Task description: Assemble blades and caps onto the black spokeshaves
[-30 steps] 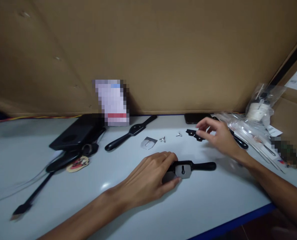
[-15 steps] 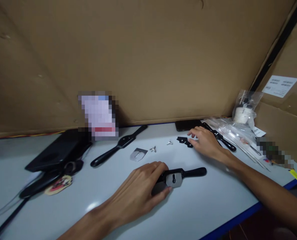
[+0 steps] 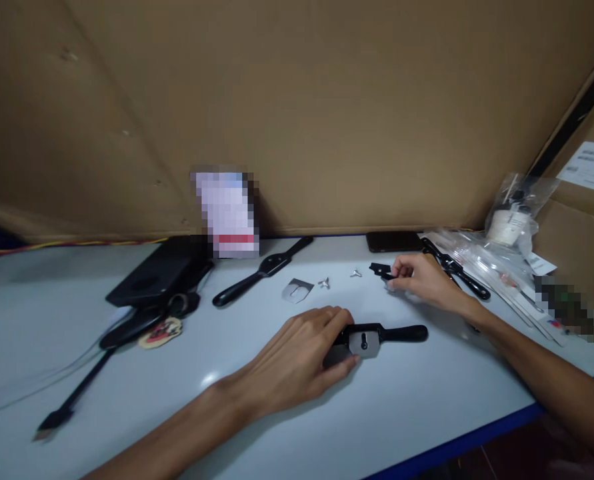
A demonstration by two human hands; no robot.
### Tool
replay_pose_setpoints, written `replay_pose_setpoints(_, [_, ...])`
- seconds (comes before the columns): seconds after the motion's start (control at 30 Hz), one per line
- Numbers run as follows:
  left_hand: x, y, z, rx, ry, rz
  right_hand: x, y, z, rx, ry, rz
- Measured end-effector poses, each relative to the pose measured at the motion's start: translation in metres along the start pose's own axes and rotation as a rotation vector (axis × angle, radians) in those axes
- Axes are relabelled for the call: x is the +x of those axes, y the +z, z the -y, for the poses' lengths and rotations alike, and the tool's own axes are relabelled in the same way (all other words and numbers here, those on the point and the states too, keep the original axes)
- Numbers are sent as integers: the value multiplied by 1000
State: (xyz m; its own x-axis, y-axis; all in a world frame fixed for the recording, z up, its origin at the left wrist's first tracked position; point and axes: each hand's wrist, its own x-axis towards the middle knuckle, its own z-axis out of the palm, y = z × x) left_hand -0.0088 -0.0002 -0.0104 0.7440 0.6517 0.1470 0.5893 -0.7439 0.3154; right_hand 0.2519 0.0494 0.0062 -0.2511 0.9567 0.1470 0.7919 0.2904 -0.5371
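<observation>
My left hand [image 3: 297,357] is closed round the left part of a black spokeshave [image 3: 405,334] lying on the table. A grey blade [image 3: 365,345] with a keyhole slot rests on the spokeshave's body, and my fingers hide the left handle. Further back, my right hand [image 3: 421,280] pinches a small black lever cap [image 3: 389,276] low over the table. Another black lever cap [image 3: 378,268] lies just left of those fingertips. Two silver wing-shaped thumbscrews [image 3: 325,283] and a loose slotted blade [image 3: 297,291] lie left of them.
A second spokeshave body [image 3: 239,287] lies behind my left hand, a third [image 3: 469,283] beyond my right. At the back are a dark phone [image 3: 393,242] and a propped, blurred screen [image 3: 229,213]. A black box [image 3: 151,273], cables and plastic bags [image 3: 507,220] flank the work.
My right hand has gone from spread fingers over the lever caps to a pinch on one of them. My left hand stays on the spokeshave. The whole view has shifted slightly.
</observation>
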Motion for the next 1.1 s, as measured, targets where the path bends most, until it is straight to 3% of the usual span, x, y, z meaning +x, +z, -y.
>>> replay_pose_setpoints(0.17, [0,0,1,-9,2,-6,-24,12,43,352,-84,95])
replay_pose_setpoints(0.3, [0,1,1,-10,12,-6,-40,18,62,318,-154,97])
replay_pose_setpoints(0.57, [1,0,1,-20,-20,39,-27,13,46,565,14,143])
replay_pose_setpoints(0.8, [0,3,3,-16,-4,14,-34,14,54,539,-15,151])
replay_pose_setpoints(1.1, [0,2,3,-55,-33,43,-36,8,59,343,-130,243])
